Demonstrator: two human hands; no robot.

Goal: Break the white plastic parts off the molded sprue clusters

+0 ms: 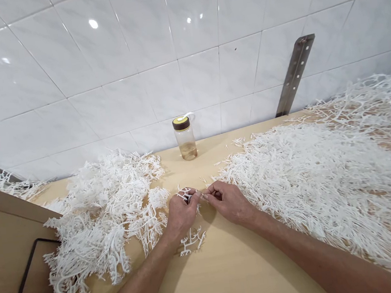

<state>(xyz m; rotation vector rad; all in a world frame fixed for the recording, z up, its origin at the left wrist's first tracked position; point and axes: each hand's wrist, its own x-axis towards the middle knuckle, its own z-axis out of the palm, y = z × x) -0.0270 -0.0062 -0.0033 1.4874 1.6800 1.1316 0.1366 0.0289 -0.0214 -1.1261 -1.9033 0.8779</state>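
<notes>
My left hand [182, 212] is closed around a white branched plastic piece [183, 196], whose thin twigs stick out between the fingers. Close beside it, my right hand [230, 202] pinches thumb and forefinger together at the piece's right side. What lies in that pinch is too small to make out. Just below my left hand, another white branched piece [193, 241] rests on the wooden table [228, 266]. A tangled heap of branched pieces [100, 215] lies to the left, and a broad pile of thin white sticks [321, 183] spreads to the right.
A clear bottle [185, 140] with a dark and yellow lid stands at the back, near the tiled wall [160, 93]. A metal bracket [295, 74] rises at the right. At the left edge is a wooden panel [4, 241] with a black handle [28, 276].
</notes>
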